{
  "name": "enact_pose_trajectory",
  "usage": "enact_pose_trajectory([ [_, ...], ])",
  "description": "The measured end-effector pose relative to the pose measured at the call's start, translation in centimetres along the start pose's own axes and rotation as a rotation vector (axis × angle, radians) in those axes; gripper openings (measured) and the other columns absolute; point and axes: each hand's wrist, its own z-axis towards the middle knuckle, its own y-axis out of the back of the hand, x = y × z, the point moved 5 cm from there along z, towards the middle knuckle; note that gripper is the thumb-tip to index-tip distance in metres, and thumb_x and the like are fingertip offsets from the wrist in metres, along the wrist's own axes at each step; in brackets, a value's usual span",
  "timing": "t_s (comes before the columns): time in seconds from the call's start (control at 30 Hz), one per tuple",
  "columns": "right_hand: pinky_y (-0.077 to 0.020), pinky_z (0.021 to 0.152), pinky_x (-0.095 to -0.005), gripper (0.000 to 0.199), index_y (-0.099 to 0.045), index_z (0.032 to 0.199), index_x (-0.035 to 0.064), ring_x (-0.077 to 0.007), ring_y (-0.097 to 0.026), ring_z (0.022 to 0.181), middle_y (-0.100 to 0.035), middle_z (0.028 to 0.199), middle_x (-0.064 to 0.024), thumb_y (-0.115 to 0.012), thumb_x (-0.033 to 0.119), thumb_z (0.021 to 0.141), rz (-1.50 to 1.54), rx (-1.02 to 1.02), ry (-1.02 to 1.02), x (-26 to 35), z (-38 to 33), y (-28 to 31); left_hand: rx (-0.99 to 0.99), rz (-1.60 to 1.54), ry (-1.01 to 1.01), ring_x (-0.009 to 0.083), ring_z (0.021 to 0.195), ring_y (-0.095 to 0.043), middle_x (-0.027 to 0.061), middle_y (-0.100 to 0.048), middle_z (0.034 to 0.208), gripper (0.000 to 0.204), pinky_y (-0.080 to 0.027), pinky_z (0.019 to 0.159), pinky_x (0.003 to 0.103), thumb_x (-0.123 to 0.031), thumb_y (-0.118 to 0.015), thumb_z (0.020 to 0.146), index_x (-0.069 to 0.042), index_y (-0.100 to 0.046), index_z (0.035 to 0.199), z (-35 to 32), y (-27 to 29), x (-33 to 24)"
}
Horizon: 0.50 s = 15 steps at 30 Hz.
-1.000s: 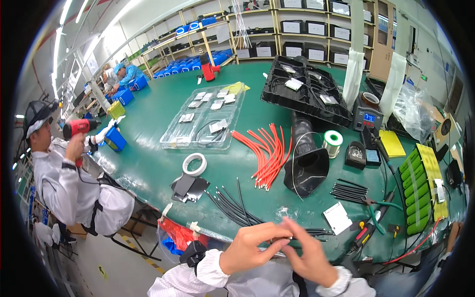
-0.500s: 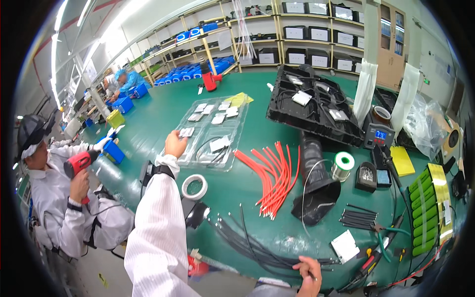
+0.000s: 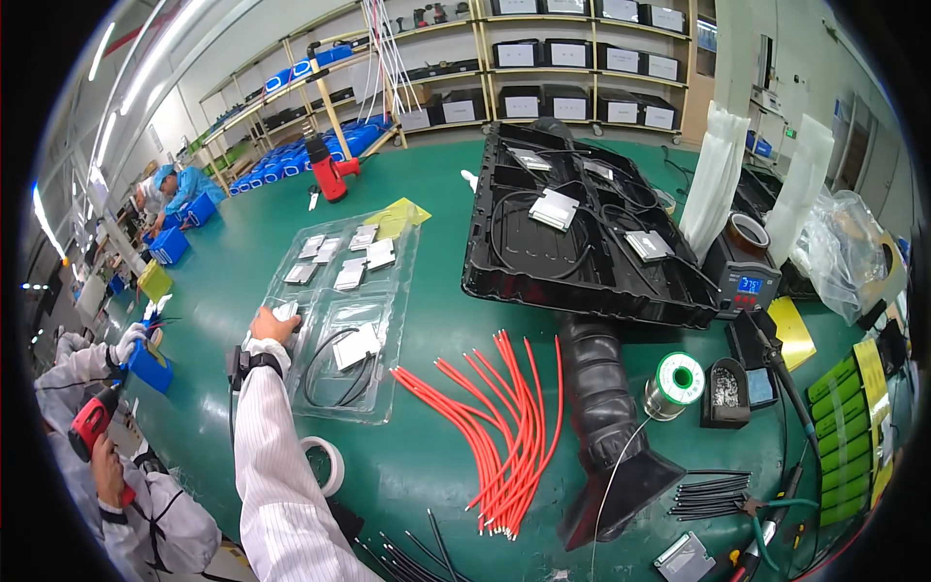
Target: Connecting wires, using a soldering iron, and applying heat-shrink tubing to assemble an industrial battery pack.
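Note:
My left hand (image 3: 275, 325) reaches to the near left side of a clear plastic tray (image 3: 388, 396). Its fingers close on a small white flat module (image 3: 286, 310), partly hidden by them. Farther back in the tray lie several like modules (image 3: 350, 274). A white module with a black cable (image 3: 357, 346) sits in the tray's near compartment. Right of the tray, red wires with bare ends (image 3: 519, 427) lie in a loose bundle. My right hand is out of the picture.
A black tray (image 3: 621, 291) holding modules and cables rests behind a black fume duct (image 3: 593, 388). To the right are a solder spool (image 3: 674, 386), a soldering station (image 3: 742, 276) and green-handled pliers (image 3: 766, 529). A co-worker with a red heat gun (image 3: 92, 422) is at left.
The view has shifted, bringing the tray and red wires lower and farther left. My right hand, near the black wires before, has left the picture. My left hand stays at the tray's module.

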Motion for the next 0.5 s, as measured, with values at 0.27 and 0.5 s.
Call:
enact_pose_trajectory([
  [0.27, -0.0366, 0.071, -0.0316, 0.064, -0.051, 0.13, -0.0118, -0.0197, -0.044, 0.077, -0.051, 0.094, -0.0132, -0.046, 0.045, 0.1, -0.154, 0.079, -0.074, 1.5, 0.7, -0.8, -0.151, -0.113, 0.024, 0.0438, 0.118, -0.051, 0.0309, -0.052, 0.126, 0.084, -0.047, 0.099, 0.042, -0.029, -0.086, 0.055, 0.007, -0.054, 0.124, -3.7, 5.9, 0.3],
  [0.5, -0.0408, 0.07, -0.0335, 0.041, -0.054, 0.129, -0.0081, -0.0219, -0.047, 0.075, -0.053, 0.089, -0.012, -0.042, 0.021, 0.102, -0.291, 0.167, 0.182, 5.5, 2.2, -1.4, -0.221, -0.447, -0.839, 0.033, 0.11, -0.051, 0.0165, -0.047, 0.117, 0.089, -0.044, 0.096, 0.037, -0.006, -0.084, 0.054, 0.003, -0.044, 0.133, -27.0, 17.0, -10.8],
])
